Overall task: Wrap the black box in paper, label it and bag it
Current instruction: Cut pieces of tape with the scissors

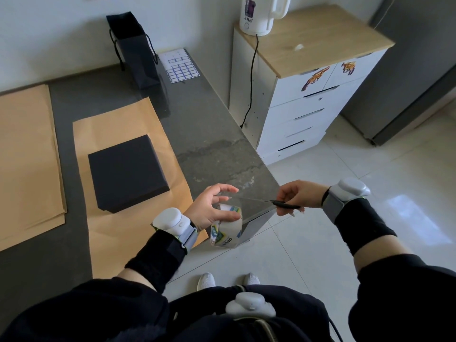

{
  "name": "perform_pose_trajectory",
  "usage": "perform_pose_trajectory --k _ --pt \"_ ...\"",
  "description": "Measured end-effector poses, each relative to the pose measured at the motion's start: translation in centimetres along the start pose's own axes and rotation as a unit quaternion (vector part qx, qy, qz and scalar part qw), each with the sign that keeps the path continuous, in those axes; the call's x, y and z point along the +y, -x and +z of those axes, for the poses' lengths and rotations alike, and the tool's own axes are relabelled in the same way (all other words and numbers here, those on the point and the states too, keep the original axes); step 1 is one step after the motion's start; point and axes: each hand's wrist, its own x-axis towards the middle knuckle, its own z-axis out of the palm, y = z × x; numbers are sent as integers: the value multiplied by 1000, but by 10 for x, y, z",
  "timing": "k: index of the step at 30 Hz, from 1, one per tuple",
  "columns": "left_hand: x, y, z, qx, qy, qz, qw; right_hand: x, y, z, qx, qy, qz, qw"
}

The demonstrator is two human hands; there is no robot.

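Note:
The flat black box (127, 172) lies on a sheet of brown kraft paper (158, 124) on the grey table. At the table's near right corner my left hand (209, 208) grips a roll of clear tape (225, 229), with a strip of tape pulled out toward the right. My right hand (299, 197) holds black scissors (283, 204), their blades pointing left at the stretched strip. A black paper bag (134, 49) stands upright at the back by the wall. A sheet of blue-edged labels (181, 66) lies beside the bag on its right.
A stack of more brown paper (27, 159) lies at the left of the grey table (212, 134). A white drawer cabinet (303, 107) with a wooden top and a white kettle (261, 14) stands right of the table. Tiled floor lies below my hands.

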Motion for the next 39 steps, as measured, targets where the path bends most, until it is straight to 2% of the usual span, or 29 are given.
perform_pose_trajectory --k 14,21,25,27,32,34,39 --pt "0 -3 0 4 16 8 1000 -6 2 -5 10 18 3 1000" --pt "1 -1 3 2 58 -9 998 -7 2 -3 28 22 11 999" --pt "0 3 0 -26 50 -15 998 -7 0 -3 47 12 0 999" --pt "0 6 -2 -34 52 -21 998 -5 -2 -4 49 30 21 998" --pt "-4 8 -7 8 73 -30 997 -2 -8 -5 48 93 76 992" --pt "-6 10 -10 21 73 -26 997 -6 -16 -1 80 113 81 987" --pt "-14 19 -17 76 51 10 996 -19 -40 21 269 185 65 943"
